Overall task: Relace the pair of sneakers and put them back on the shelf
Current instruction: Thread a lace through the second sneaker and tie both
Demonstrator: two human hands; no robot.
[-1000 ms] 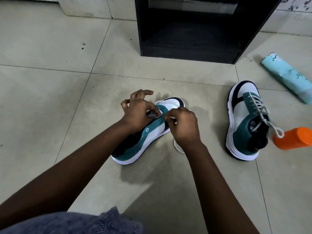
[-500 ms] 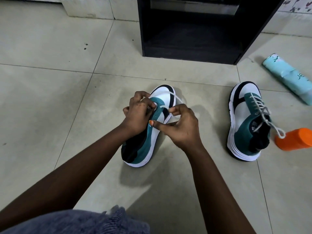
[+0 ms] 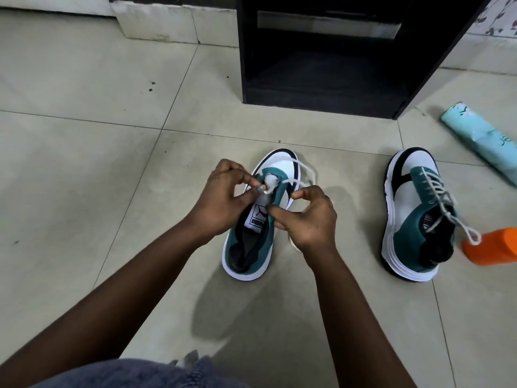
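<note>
Left hand (image 3: 221, 197): pinches the white cord shoelace (image 3: 303, 170) at the tongue.
Right hand (image 3: 309, 217): fingers curled, gripping the eyelet edge (held thing partly hidden).
Teal-and-white unlaced sneaker (image 3: 253, 247): on the tiled floor (image 3: 84, 163).
Laced twin sneaker (image 3: 416, 214): rightward, black sock inside.
Black wooden shelf (image 3: 321, 91): behind.

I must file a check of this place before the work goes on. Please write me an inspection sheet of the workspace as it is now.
Surface: tiled floor, a few dark specks.
Job's things: near sneaker upright, lace only at its front; far sneaker fully laced, on the floor; black shelf behind, open.
Clutter: orange bottle by the far sneaker; teal roll lying on the floor.
Grippers: left hand pinches the lace at the tongue; right hand grips the sneaker's side.
Cables: nothing seen.
Surroundings: tiled wall base behind.
</note>
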